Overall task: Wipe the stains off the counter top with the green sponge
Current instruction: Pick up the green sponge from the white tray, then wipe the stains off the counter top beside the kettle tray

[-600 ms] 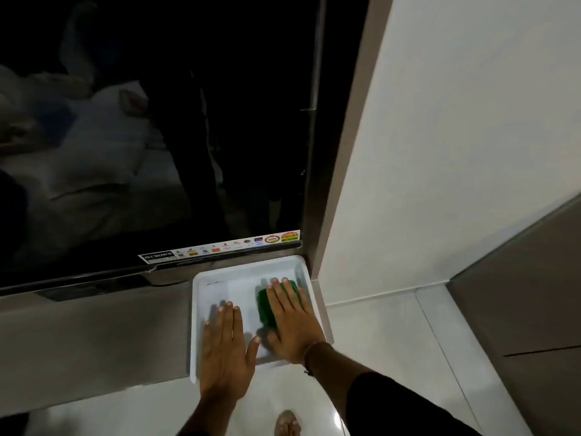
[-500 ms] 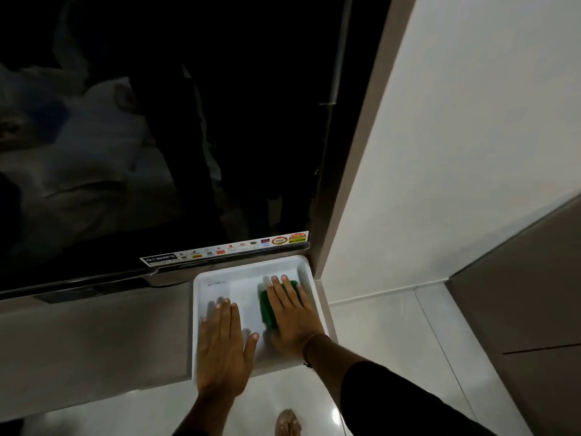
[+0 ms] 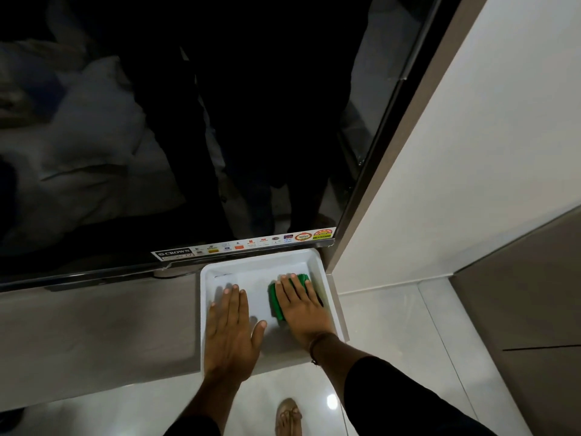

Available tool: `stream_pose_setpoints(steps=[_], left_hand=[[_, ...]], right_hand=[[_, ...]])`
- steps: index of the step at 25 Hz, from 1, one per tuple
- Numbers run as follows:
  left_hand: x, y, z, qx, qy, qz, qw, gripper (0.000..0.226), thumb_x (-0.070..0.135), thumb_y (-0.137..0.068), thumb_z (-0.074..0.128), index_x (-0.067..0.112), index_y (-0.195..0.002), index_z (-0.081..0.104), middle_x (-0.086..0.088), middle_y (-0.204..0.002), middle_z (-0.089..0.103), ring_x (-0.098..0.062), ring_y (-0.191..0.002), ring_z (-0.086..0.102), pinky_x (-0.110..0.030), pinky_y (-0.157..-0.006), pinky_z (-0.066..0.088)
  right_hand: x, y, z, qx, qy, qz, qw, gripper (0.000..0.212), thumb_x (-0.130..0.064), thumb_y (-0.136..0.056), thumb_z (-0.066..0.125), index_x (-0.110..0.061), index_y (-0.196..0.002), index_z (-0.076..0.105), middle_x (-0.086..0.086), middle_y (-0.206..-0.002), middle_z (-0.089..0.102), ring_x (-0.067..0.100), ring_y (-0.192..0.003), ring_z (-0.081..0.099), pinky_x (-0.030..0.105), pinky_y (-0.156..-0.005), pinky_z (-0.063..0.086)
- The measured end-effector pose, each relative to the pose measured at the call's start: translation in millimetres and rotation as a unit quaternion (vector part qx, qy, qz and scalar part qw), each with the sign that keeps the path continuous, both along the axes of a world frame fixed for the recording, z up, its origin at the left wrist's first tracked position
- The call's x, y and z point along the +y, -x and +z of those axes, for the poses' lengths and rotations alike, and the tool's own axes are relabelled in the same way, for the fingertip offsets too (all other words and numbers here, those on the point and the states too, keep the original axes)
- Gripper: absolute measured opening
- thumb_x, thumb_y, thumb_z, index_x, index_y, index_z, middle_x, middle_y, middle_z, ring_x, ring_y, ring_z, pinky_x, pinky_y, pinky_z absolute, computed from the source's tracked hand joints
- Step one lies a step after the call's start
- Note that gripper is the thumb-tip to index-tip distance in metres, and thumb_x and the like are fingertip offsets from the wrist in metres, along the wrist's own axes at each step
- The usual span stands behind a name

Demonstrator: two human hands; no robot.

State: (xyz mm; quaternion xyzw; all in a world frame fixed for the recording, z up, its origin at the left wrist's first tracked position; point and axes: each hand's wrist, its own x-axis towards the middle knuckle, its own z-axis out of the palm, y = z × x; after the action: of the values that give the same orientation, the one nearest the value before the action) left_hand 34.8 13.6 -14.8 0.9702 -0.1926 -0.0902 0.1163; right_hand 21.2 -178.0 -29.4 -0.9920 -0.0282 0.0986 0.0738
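Observation:
A white tray (image 3: pixel 261 262) lies on the grey counter top (image 3: pixel 94 335) at its right end. The green sponge (image 3: pixel 274 302) lies in the right half of the tray. My right hand (image 3: pixel 303 309) lies flat on top of the sponge, fingers together, and presses it down; only the sponge's left edge and far end show. My left hand (image 3: pixel 231 332) rests flat and open in the tray's left half, palm down, with its thumb spread toward the sponge. It holds nothing.
A large black TV screen (image 3: pixel 188 136) with a sticker strip stands right behind the tray. A white wall (image 3: pixel 471 152) borders the counter on the right. Below are glossy floor tiles (image 3: pixel 393 325) and my foot (image 3: pixel 287 416).
My right hand has slid the sponge a little toward the tray's far right corner. The camera has tilted slightly. My left hand stays flat in the tray.

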Motion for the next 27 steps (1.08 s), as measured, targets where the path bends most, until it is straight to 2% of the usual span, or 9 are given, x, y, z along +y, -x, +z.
stream_pose_setpoints(steps=[4, 7, 10, 12, 15, 18, 21, 23, 27], left_hand=[[-8, 9, 27, -0.015, -0.032, -0.005, 0.999, 0.088, 0.065, -0.098, 0.012, 0.006, -0.163, 0.011, -0.017, -0.173, 0.002, -0.031, -0.160, -0.005, -0.054, -0.131, 0.009], [-26, 19, 57, -0.013, -0.047, -0.013, 0.999, 0.095, 0.073, -0.093, 0.001, 0.010, -0.164, 0.004, -0.015, -0.174, -0.002, -0.031, -0.160, -0.008, -0.055, -0.131, 0.007], [-59, 36, 88, -0.030, -0.033, -0.040, 0.998, 0.098, 0.072, -0.094, -0.006, 0.007, -0.162, 0.021, -0.018, -0.171, 0.018, -0.038, -0.159, 0.010, -0.060, -0.129, 0.010], [-94, 54, 105, -0.040, -0.045, -0.070, 0.996, 0.097, 0.071, -0.095, -0.006, 0.007, -0.162, 0.025, -0.017, -0.171, 0.022, -0.038, -0.158, 0.015, -0.060, -0.129, 0.013], [-163, 90, 119, -0.043, -0.042, -0.120, 0.991, 0.094, 0.068, -0.096, -0.006, 0.007, -0.163, 0.020, -0.016, -0.173, 0.016, -0.036, -0.159, 0.012, -0.059, -0.129, 0.014], [-243, 132, 123, -0.062, -0.020, -0.177, 0.982, 0.101, 0.071, -0.091, -0.018, 0.008, -0.164, 0.014, -0.015, -0.174, 0.013, -0.034, -0.160, 0.008, -0.052, -0.130, 0.000], [-338, 180, 130, -0.083, 0.008, -0.252, 0.964, 0.100, 0.072, -0.089, -0.020, 0.010, -0.164, 0.004, -0.013, -0.174, 0.003, -0.031, -0.160, -0.002, -0.045, -0.121, -0.016], [-403, 212, 137, -0.104, 0.013, -0.300, 0.948, 0.099, 0.073, -0.088, -0.019, 0.012, -0.163, -0.001, -0.012, -0.174, -0.002, -0.030, -0.160, -0.007, -0.044, -0.119, -0.020], [-515, 270, 150, -0.124, 0.037, -0.394, 0.910, 0.092, 0.071, -0.092, -0.008, 0.014, -0.163, 0.001, -0.012, -0.174, 0.001, -0.031, -0.159, -0.005, -0.044, -0.119, -0.020]], right_hand=[[-3, 11, 24, -0.059, -0.012, 0.017, 0.998, 0.087, -0.023, -0.100, 0.063, -0.013, -0.162, 0.002, 0.014, -0.173, 0.008, 0.037, -0.158, 0.000, 0.054, -0.127, 0.005], [-15, 27, 55, -0.104, -0.025, 0.015, 0.994, 0.090, -0.020, -0.095, 0.069, -0.012, -0.161, 0.008, 0.014, -0.171, 0.018, 0.038, -0.158, 0.008, 0.054, -0.125, 0.007], [-45, 58, 84, -0.137, -0.013, -0.022, 0.990, 0.093, -0.013, -0.092, 0.071, -0.011, -0.161, 0.008, 0.015, -0.170, 0.019, 0.039, -0.158, 0.009, 0.053, -0.125, 0.006], [-83, 88, 99, -0.169, 0.003, -0.058, 0.984, 0.084, -0.007, -0.096, 0.062, -0.010, -0.162, 0.010, 0.015, -0.171, 0.019, 0.039, -0.158, 0.007, 0.052, -0.126, 0.003], [-159, 147, 114, -0.184, 0.018, -0.122, 0.975, 0.082, 0.008, -0.093, 0.045, -0.010, -0.162, 0.006, 0.013, -0.172, 0.013, 0.037, -0.158, 0.001, 0.053, -0.128, 0.004], [-237, 210, 122, -0.187, 0.036, -0.188, 0.963, 0.093, 0.013, -0.087, 0.051, -0.011, -0.162, 0.002, 0.012, -0.173, 0.008, 0.036, -0.158, -0.003, 0.052, -0.128, 0.002], [-317, 284, 132, -0.189, 0.056, -0.263, 0.944, 0.095, 0.017, -0.086, 0.049, -0.012, -0.162, 0.001, 0.012, -0.173, 0.008, 0.036, -0.159, -0.002, 0.052, -0.128, 0.000], [-364, 334, 142, -0.188, 0.066, -0.318, 0.927, 0.094, 0.016, -0.087, 0.050, -0.014, -0.162, 0.002, 0.010, -0.173, 0.010, 0.034, -0.159, -0.001, 0.052, -0.128, 0.002], [-445, 424, 159, -0.180, 0.074, -0.420, 0.886, 0.095, 0.015, -0.087, 0.051, -0.015, -0.162, 0.002, 0.009, -0.173, 0.008, 0.034, -0.159, -0.003, 0.053, -0.129, 0.005]])
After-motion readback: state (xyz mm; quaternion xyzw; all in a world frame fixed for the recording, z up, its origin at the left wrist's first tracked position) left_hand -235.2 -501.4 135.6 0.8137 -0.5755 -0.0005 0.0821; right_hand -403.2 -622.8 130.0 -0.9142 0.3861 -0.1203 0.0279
